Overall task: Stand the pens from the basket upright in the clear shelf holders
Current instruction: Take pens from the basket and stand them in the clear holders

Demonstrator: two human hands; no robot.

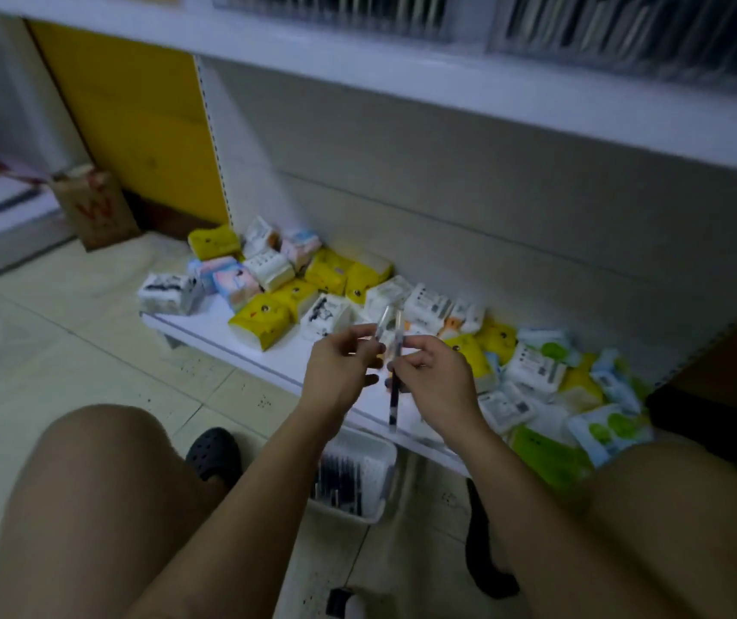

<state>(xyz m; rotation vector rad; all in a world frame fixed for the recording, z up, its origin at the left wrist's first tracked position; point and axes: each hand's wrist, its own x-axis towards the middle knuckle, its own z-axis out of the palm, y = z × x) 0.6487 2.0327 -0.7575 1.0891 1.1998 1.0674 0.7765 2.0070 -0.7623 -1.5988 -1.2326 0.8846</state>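
"What has each hand got?"

"The right hand (438, 382) pinches a dark pen (393, 395) almost upright, clear end up, above the low shelf (206, 326) of tissue packs (264, 321). The left hand (340, 373) has its fingers curled, nipping a second clear pen (382, 323) just beside the first. It's too blurred to say more."

"And the basket?"

"The white basket (380, 453) sits below the hands, with more pens (340, 480) lying in it. The clear holders (626, 29) are on the shelf above, well apart."

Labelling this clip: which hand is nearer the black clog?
Left. The left hand is up-right of the black clog; the right hand, pinching a pen, is farther right.
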